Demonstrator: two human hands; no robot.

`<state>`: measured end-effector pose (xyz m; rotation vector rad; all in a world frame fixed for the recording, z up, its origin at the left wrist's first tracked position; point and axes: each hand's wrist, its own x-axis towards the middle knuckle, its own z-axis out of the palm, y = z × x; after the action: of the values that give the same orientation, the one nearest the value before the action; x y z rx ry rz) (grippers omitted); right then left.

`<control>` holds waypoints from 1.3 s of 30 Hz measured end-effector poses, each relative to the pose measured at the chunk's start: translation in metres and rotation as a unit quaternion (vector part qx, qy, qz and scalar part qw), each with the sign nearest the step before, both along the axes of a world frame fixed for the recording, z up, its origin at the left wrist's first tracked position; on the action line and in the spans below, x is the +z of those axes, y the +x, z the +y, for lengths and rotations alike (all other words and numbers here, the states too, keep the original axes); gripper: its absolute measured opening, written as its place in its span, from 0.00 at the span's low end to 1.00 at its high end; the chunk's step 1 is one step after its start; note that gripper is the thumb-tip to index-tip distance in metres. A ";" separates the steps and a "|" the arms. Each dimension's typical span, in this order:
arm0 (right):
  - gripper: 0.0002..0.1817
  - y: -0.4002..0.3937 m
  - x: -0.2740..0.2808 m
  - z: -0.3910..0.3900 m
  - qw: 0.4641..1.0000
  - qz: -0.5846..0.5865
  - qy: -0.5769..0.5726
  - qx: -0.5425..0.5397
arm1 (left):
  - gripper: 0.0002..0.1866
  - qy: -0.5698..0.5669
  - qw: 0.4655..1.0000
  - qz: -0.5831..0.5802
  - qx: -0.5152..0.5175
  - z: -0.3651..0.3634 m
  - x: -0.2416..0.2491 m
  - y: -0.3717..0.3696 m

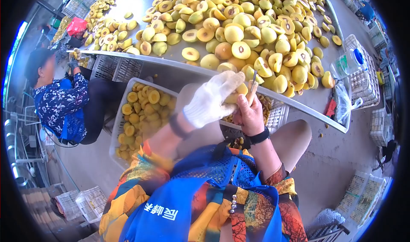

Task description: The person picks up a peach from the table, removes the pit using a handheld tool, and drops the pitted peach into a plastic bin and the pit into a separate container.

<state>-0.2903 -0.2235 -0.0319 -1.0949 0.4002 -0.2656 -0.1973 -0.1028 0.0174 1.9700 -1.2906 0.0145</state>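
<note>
My left hand, in a white knit glove with a yellow-stained finger area, is closed around a yellow peach piece, mostly hidden by the fingers. Close against it, my bare right hand grips a small pitting tool with a light wooden handle and a thin dark metal tip. Both hands meet above the near edge of a metal table. Heaped on that table are many halved yellow peaches, several showing brown pit centres.
Left of my legs stands a white crate of peach halves. Below my hands is another crate with small brownish pieces. A co-worker sits at the left. A plastic jug and clear bag lie at the table's right end.
</note>
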 end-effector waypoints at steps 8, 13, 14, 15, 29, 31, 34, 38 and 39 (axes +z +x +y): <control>0.19 -0.008 0.001 -0.005 0.936 0.024 -0.347 -0.045 | 0.29 -0.138 0.688 0.710 0.053 -0.007 -0.026 -0.016; 0.25 -0.022 0.017 0.008 0.881 0.109 -0.461 -0.017 | 0.24 -0.186 0.661 0.712 0.146 -0.011 -0.031 -0.020; 0.24 -0.024 0.016 0.013 0.881 0.103 -0.461 -0.013 | 0.23 -0.182 0.674 0.702 0.141 -0.010 -0.030 -0.022; 0.23 -0.024 0.010 0.015 0.869 0.107 -0.483 0.004 | 0.21 -0.193 0.649 0.725 0.130 -0.012 -0.033 -0.024; 0.10 -0.027 0.000 0.008 0.816 0.080 -0.562 0.112 | 0.15 -0.227 0.620 0.751 0.008 -0.018 -0.077 -0.030; 0.08 -0.033 0.007 0.002 0.919 0.066 -0.388 0.027 | 0.18 -0.092 0.692 0.715 0.035 -0.009 -0.040 -0.025; 0.16 -0.044 -0.018 -0.039 0.914 0.194 -0.354 0.042 | 0.23 -0.021 0.728 0.683 0.056 0.001 -0.025 -0.014; 0.30 -0.048 -0.002 -0.035 0.883 0.120 -0.446 0.080 | 0.29 0.119 0.781 0.612 0.023 -0.003 -0.011 -0.004; 0.35 -0.047 -0.007 -0.032 0.916 0.092 -0.380 0.094 | 0.29 0.150 0.770 0.620 0.020 -0.008 -0.007 -0.005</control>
<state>-0.3370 -0.2553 -0.0392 -1.9248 0.3606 -0.1427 -0.2019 -0.1105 0.0099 1.6166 -0.3332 -1.3169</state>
